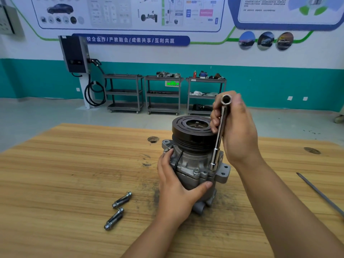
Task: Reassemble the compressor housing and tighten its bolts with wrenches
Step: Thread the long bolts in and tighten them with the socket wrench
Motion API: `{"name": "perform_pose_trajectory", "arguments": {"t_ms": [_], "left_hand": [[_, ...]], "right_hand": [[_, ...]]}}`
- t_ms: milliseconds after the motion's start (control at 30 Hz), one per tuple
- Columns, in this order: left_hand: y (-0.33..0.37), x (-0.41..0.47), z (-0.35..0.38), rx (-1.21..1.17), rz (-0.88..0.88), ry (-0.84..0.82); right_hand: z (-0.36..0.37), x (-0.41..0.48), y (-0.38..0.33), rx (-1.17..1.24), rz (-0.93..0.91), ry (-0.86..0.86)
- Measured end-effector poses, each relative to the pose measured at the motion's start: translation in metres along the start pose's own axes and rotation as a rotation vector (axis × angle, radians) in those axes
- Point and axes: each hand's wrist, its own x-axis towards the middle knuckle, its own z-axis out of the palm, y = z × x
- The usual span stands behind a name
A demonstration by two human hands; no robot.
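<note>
- Your right hand point(236, 131) is wrapped round the upper shaft of the socket wrench point(219, 135). The wrench stands nearly upright, its lower end down on a bolt at the housing's right flange.
- Your left hand point(175, 187) grasps the compressor point(193, 164) by its body, thumb across the front and fingers round the left side.
- The compressor stands pulley point(191, 131) up, mid-desk point(74, 164).
- Progress, my read: the housing halves look mated. One bolt head point(196, 171) sits at the front and one is under the wrench. Can't tell which are torqued.
- Left to do: two loose bolts point(122, 200) lie on the desk left of the unit. They probably need fitting, then final tightening all round.
- In the way: the pulley overhangs the flange, so the wrench runs tight beside it.
- A long metal rod point(320, 192) lies at the desk's right edge, well apart.
- The carts point(163, 94) at the far wall are no issue.
</note>
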Motion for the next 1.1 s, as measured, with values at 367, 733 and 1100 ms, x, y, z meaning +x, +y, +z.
{"name": "perform_pose_trajectory", "arguments": {"t_ms": [367, 733, 1100], "left_hand": [[-0.001, 0.0, 0.0, 0.006, -0.005, -0.005], [-0.002, 0.0, 0.0, 0.006, 0.004, -0.008], [-0.003, 0.002, 0.0, 0.0, 0.003, 0.006]], "right_hand": [[0.009, 0.005, -0.013, -0.104, 0.177, 0.033], [0.004, 0.007, -0.019, -0.077, 0.213, 0.135], [0.018, 0.014, -0.01, -0.317, 0.215, 0.205]]}}
